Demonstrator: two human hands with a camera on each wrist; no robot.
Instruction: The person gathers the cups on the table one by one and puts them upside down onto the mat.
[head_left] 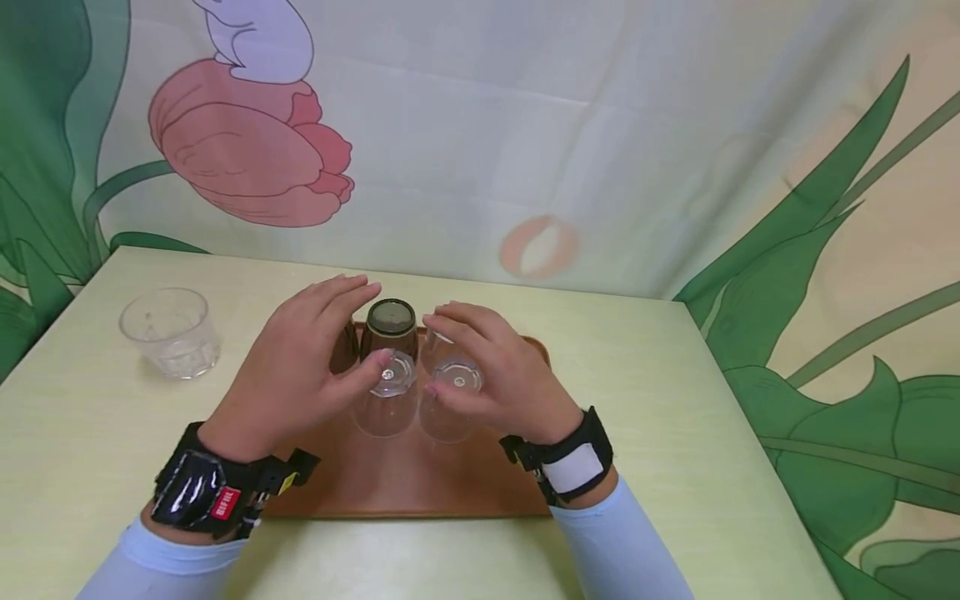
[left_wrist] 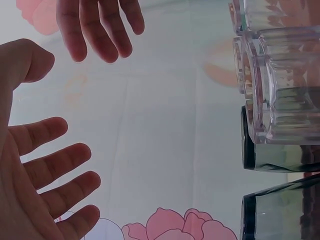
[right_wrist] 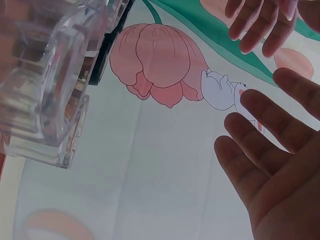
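Note:
Both hands hover over several upside-down glasses on a brown tray (head_left: 405, 483). My left hand (head_left: 303, 367) is at the left of the group, its fingers spread and relaxed. The right hand (head_left: 498, 371) faces it from the other side, fingers also loosely extended. Between them in the head view stand a dark tinted glass (head_left: 392, 318) at the back and two clear glasses, one at the left (head_left: 385, 417) and one at the right (head_left: 446, 421). A second dark glass (left_wrist: 280, 212) shows in the left wrist view. Both wrist views show the hands apart from the glasses, holding nothing.
A clear glass (head_left: 174, 333) stands upright on the pale table (head_left: 637, 417), left of the tray. Behind the table hangs a printed cloth (head_left: 450, 167) with flowers and leaves.

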